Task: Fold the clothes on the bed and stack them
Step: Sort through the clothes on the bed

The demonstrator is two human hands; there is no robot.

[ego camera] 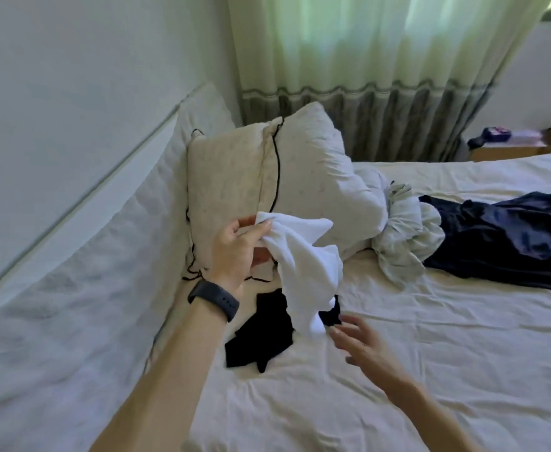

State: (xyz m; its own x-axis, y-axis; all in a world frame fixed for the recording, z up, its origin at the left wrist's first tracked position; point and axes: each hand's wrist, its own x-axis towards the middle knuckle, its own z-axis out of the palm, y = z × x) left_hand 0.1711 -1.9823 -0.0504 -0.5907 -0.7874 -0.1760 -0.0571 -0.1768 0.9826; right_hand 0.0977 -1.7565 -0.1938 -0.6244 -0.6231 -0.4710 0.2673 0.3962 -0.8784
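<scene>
- A white garment [303, 265] dangles above the bed [430, 370], pinched at its top by the left hand [238, 252].
- The right hand [362, 345] reaches just below it, fingers spread, holding nothing.
- A black piece [261, 337] lies on the sheet underneath; a navy garment [509, 236] lies farther off.

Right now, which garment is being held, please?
The white garment, held up by the left hand; the black garment, grey garment and navy garment lie on the bed.

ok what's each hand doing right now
Left hand: gripping the top of the white garment.
Right hand: open, fingers spread, holding nothing.
</scene>
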